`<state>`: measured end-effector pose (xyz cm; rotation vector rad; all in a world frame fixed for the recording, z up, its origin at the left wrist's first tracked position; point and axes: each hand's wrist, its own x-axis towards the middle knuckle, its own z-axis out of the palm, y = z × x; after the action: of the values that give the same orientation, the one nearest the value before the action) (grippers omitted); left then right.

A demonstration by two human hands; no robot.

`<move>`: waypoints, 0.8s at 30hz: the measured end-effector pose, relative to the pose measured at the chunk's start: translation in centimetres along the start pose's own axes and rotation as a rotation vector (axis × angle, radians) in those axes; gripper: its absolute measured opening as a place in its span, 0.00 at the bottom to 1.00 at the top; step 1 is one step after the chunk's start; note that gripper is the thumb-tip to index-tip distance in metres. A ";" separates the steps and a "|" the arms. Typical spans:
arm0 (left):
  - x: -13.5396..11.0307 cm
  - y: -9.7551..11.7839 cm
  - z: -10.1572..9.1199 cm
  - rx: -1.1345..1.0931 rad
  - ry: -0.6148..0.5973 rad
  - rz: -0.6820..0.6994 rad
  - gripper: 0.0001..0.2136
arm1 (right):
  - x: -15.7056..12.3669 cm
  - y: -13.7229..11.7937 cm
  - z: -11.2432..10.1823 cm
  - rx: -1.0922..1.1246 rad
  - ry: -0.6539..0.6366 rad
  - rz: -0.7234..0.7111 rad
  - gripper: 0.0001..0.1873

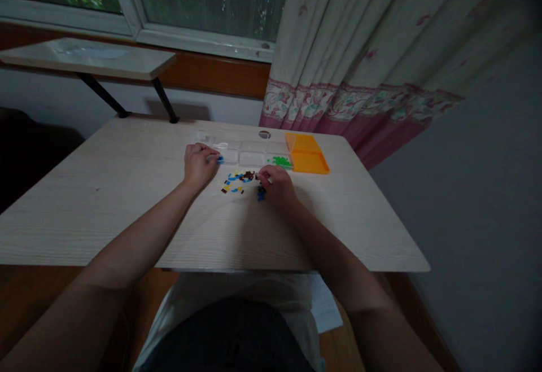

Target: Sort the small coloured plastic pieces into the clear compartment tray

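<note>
My left hand rests at the left end of a clear compartment tray, its fingers curled together. Small blue pieces show right at its fingertips; whether all are gripped or some lie in the tray is hard to see. In front of the tray lies a loose pile of tiny blue, yellow and brown pieces, perhaps toy bricks. At the pile's right edge my right hand is closed in a pinch, and what its fingertips hold is too small to make out. Dark and blue pieces lie beside its palm.
Green pieces fill a right-hand compartment of the tray. An orange open case adjoins it. Behind stands a small round object. A raised shelf on black legs is at the back left of the wooden table. A curtain hangs behind.
</note>
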<state>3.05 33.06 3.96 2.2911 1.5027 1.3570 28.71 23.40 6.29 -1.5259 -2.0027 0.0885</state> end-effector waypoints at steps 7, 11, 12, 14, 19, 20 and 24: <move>0.0 0.8 -0.3 0.004 0.003 0.047 0.08 | 0.0 0.0 -0.2 0.093 0.030 0.005 0.07; -0.3 2.5 -0.8 0.014 -0.044 0.128 0.09 | 0.1 0.1 -0.3 0.118 0.054 -0.009 0.06; -0.4 3.0 -0.9 0.005 -0.063 0.150 0.10 | 0.1 0.1 -0.3 0.126 0.051 -0.013 0.06; -0.8 4.2 -1.1 -0.026 -0.126 0.214 0.10 | 0.1 0.1 -0.3 0.144 0.035 -0.025 0.06; -1.5 6.4 -1.1 -0.091 -0.298 0.376 0.11 | 0.2 -0.1 -0.2 0.173 -0.005 -0.051 0.09; -1.6 6.6 -1.1 -0.100 -0.318 0.399 0.11 | 0.2 -0.2 -0.2 0.181 -0.010 -0.060 0.09; -1.8 6.9 -1.0 -0.146 -0.363 0.435 0.12 | 0.1 -0.4 -0.3 0.225 0.004 -0.079 0.09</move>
<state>6.93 27.76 6.83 2.6770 0.8050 0.9980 28.51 23.24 6.76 -1.3036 -1.9739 0.2686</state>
